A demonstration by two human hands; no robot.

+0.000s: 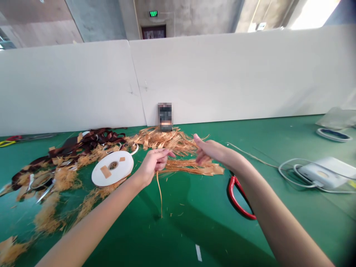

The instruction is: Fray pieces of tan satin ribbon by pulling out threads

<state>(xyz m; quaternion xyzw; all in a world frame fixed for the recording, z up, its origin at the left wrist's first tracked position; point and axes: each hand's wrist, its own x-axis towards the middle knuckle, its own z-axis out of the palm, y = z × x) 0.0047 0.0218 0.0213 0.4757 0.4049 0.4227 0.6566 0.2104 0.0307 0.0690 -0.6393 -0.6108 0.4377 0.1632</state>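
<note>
My left hand (155,163) is closed in a pinch on a thin tan raffia strand (159,193). The strand's tail hangs below the fist toward the green table. To its right, my right hand (207,150) holds nothing I can see; its thumb points up, apart from the half-bent fingers. Under and between both hands lies a flat bundle of raffia strips (191,167). Behind that, a loose heap of raffia (164,140) spreads over the table.
A white spool (104,177) lies left, beside dark brown ribbon (75,146) and frayed tan scraps (65,180). Red-handled scissors (236,203) sit partly under my right forearm. At right are a white charger with cable (329,172) and a tape roll (333,134). White panels (236,81) stand behind.
</note>
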